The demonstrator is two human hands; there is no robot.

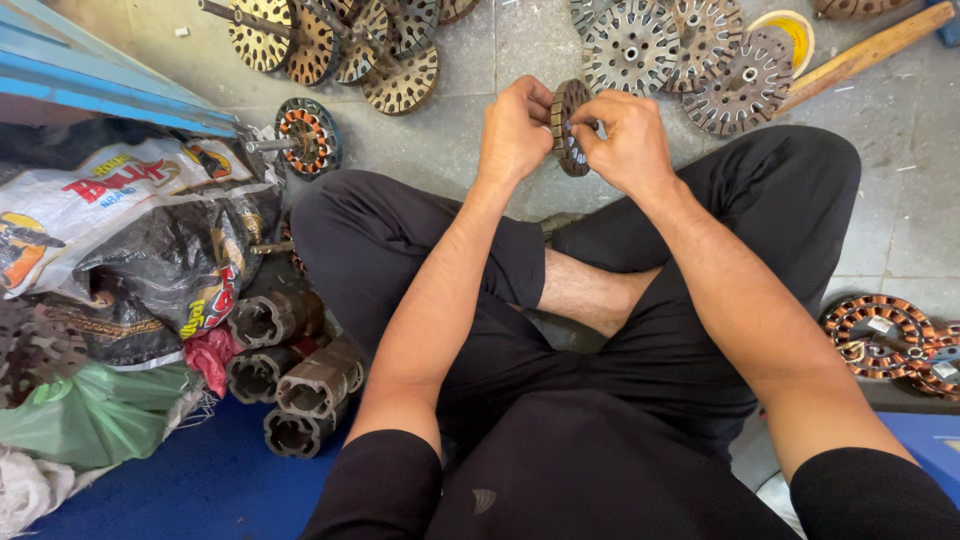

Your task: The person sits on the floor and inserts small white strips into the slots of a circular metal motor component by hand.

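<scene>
Seated cross-legged on a tiled floor (450,150); we look straight down our own forearms, both stretched forward over the knees in black trousers and meeting ahead of us.

Left hand (515,130): fingers curled in, thumb up top, closed on the left edge of a slotted round stator core (568,128). Right hand (630,140): likewise curled, fingers pinching the core's right face and rim. The core stands on edge between the two hands, held above the floor, its thin side turned toward us.

Much of the core is covered by fingers; we cannot tell what the right fingertips are doing at the rim, nor see the far face.

Around us: a cluster of bare slotted discs (680,50) on the floor just beyond the hands, a wooden handle (865,50) beside them, more discs on shafts (330,40) upper left, one wound stator (308,135) near the left knee. Copper-wound stators (885,335) at right, cut off by the frame edge. Printed sacks (120,230) and hollow metal housings (290,375) at left.
</scene>
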